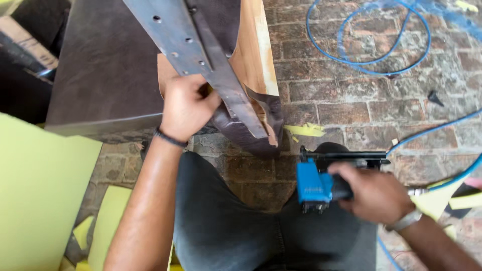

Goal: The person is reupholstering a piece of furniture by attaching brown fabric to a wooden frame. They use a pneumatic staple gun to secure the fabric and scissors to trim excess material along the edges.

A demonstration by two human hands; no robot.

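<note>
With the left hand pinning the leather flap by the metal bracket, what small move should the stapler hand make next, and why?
Probably raise the stapler up to the leather flap. The right hand holds it low over the lap, apart from the piece, while the left hand presses the loose flap against the wood beside the metal bracket. Nothing else looks to be fixing the flap there.

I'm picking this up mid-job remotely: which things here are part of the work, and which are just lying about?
In hand:
left hand gripping the metal bracket and dark leather on the wooden frame
right hand holding the blue staple gun with its blue air hose

Lying about:
yellow foam sheet
yellow foam scraps
</note>
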